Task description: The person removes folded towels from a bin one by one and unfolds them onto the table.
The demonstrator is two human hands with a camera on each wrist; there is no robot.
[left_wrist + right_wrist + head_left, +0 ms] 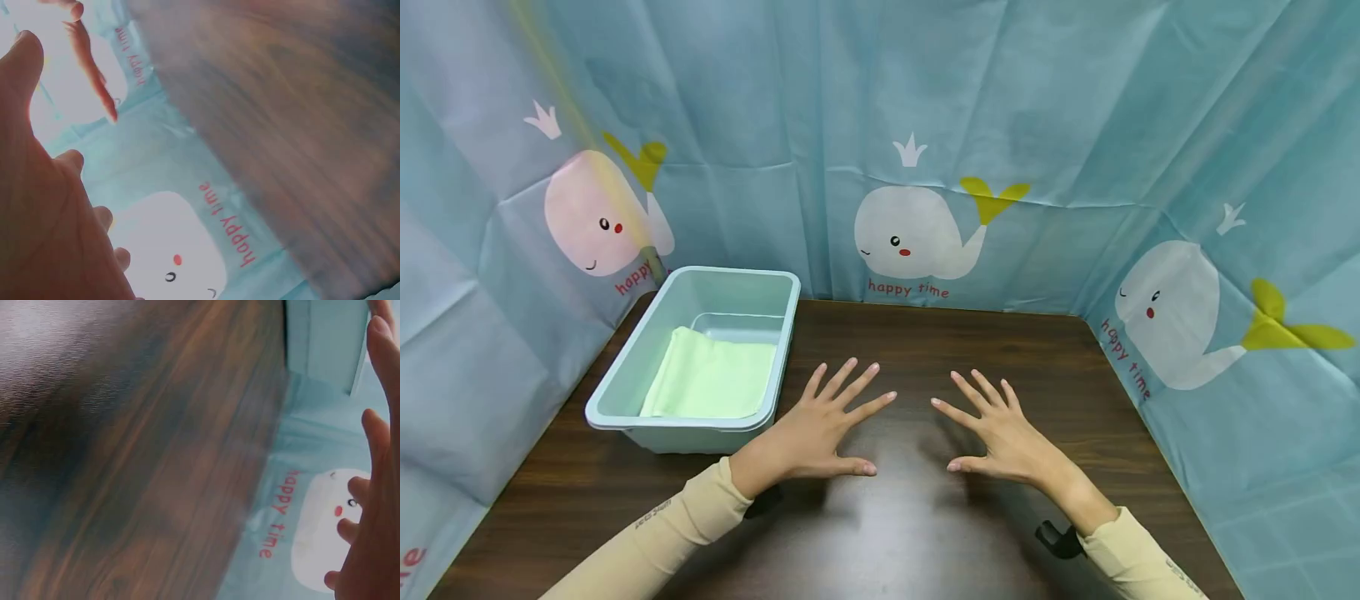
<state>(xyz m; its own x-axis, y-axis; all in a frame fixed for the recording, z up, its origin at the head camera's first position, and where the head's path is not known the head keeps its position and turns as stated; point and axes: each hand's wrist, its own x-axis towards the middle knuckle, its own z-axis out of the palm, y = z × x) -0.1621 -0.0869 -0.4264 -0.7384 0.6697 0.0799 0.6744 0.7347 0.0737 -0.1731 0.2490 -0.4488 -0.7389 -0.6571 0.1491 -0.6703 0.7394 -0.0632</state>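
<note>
My left hand (pixel 816 433) is held over the table with its fingers spread wide and nothing in it. Facing it, my right hand (pixel 1003 437) also has spread fingers and holds nothing; a gap of bare tabletop shows between the two thumbs. Just left of my left hand stands a pale blue plastic basin (pixel 617 410), and a light green folded cloth (pixel 718 375) lies inside it. Both palms (pixel 44 231) show at the edge of their own wrist views. In the right wrist view, the basin's wall (pixel 331 344) appears at the top beyond the right hand (pixel 375 519).
The dark brown wooden table (pixel 940 342) is bordered at the back and sides by a blue curtain (pixel 737 208) printed with whales and "happy time". A small black strap (pixel 1060 540) shows at the right wrist.
</note>
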